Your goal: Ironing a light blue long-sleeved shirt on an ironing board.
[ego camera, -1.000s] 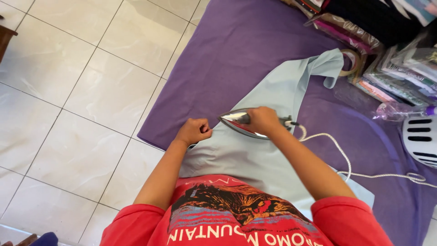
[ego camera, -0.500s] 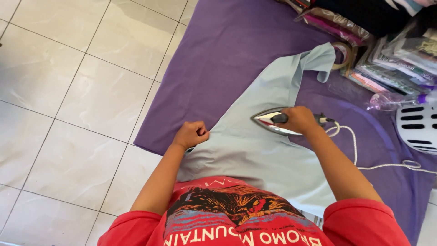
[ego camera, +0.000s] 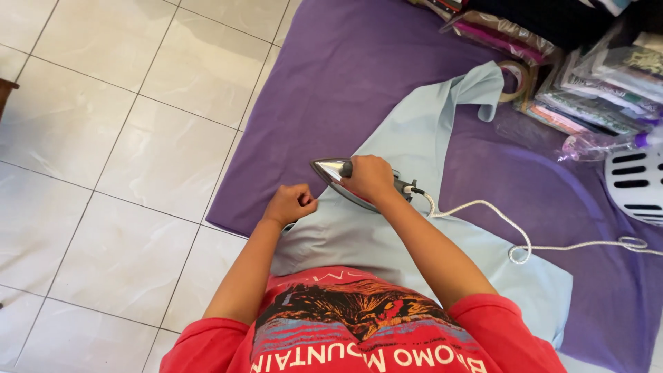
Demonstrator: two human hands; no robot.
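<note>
The electric iron (ego camera: 349, 181) sits flat on a pale blue garment (ego camera: 414, 228), its pointed chrome nose toward the garment's left edge, on a purple cloth (ego camera: 345, 83) spread over a white tiled floor (ego camera: 103, 138). The right hand (ego camera: 369, 176) is wrapped around the iron's dark handle; the left hand (ego camera: 290, 204) is clenched in a fist at the garment's near left edge, apparently pinching the fabric taut, though what it grips is hidden. To press well, the person would want to hold the fabric stretched ahead of the soleplate and keep the white braided cord (ego camera: 511, 238), trailing off to the right, clear of the iron. The garment looks smooth and thin, one narrow end pointing toward a roll of tape (ego camera: 514, 79) and stacked packaged fabrics (ego camera: 594, 97). A white vented appliance (ego camera: 635, 183) lies at the right edge.
</note>
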